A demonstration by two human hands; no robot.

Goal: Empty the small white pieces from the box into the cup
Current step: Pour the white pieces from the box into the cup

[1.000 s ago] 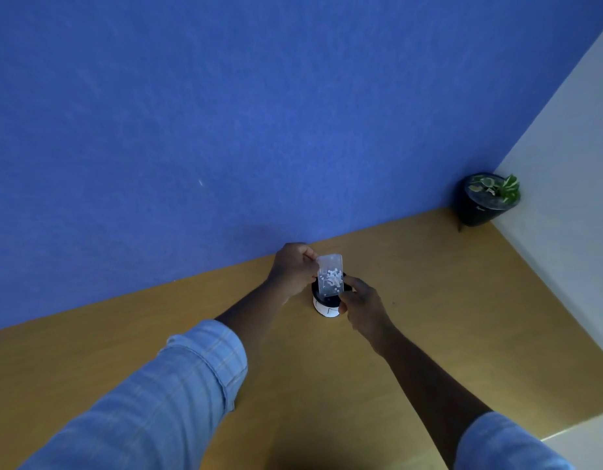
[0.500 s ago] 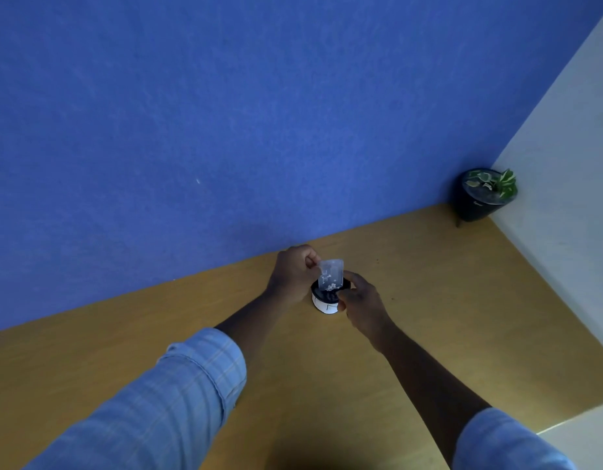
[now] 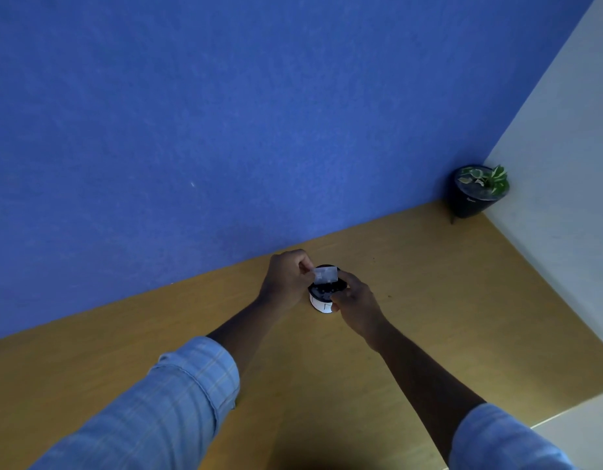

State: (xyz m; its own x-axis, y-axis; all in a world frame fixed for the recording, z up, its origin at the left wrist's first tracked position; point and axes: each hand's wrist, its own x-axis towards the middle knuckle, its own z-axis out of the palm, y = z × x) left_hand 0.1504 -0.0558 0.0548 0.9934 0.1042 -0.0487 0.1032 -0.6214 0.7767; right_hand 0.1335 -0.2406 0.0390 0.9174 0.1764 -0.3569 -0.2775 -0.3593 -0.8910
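- Now my left hand (image 3: 286, 283) pinches the box (image 3: 326, 275), tipped over the cup (image 3: 324, 296), so pieces fall in.
- My right hand (image 3: 352, 300) grips the cup so it stays put on the table (image 3: 429, 300).

The wall (image 3: 225, 113) behind the desk is showing a deep, even blue, while the side wall (image 3: 571, 157) on the right is showing a pale grey-white. The desk (image 3: 446, 300) is showing a warm yellow-brown wood tone. At the desk's far right corner a plant pot (image 3: 469, 201) is looking black, holding leaves (image 3: 490, 178) that are showing green streaked with white. Near the desk's far edge the cup (image 3: 322, 305) is showing a white outside with a thin dark mark and a black inside. The box (image 3: 326, 274) over it is looking clear and greyish, with white pieces (image 3: 324, 275) showing through. Both sleeves (image 3: 164, 408) are showing light blue with a faint pale check.
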